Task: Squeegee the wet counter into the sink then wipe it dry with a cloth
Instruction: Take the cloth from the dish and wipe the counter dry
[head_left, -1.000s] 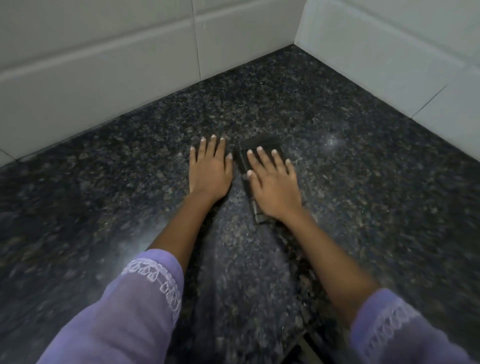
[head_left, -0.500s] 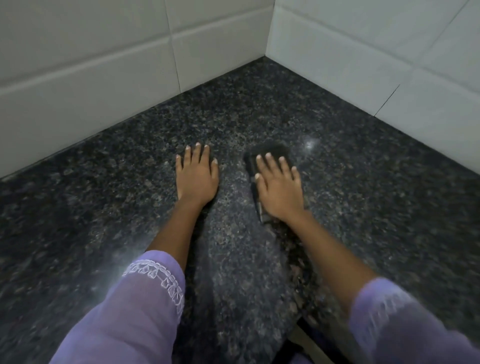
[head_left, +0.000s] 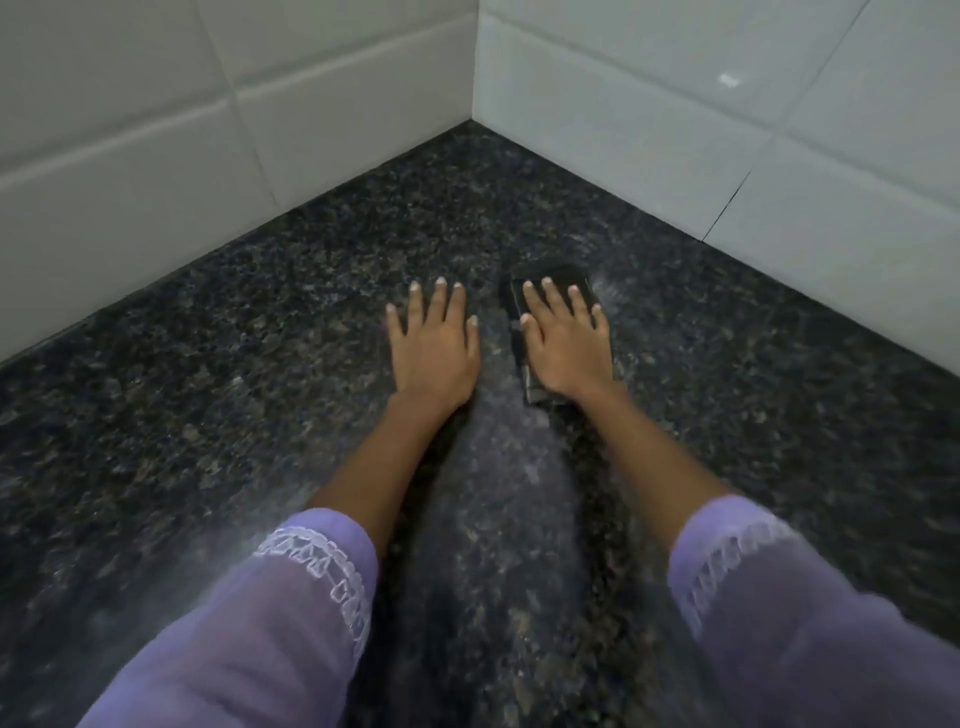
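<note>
The counter is dark speckled granite with a paler smeared streak running between my forearms. My right hand lies flat, palm down, pressing on a dark folded cloth. The cloth's far edge and left side show past my fingers; the rest is hidden under the hand. My left hand rests flat on the bare counter just left of the cloth, fingers apart, holding nothing. Both hands point at the wall corner. No sink or squeegee is in view.
White tiled walls close the counter at the back left and back right, meeting in a corner just beyond my hands. Lilac sleeves cover both forearms near the bottom edge.
My view has swung so the wall corner now sits above my hands. My right hand with the cloth has slid a little toward the corner, and my left hand has kept alongside it.
</note>
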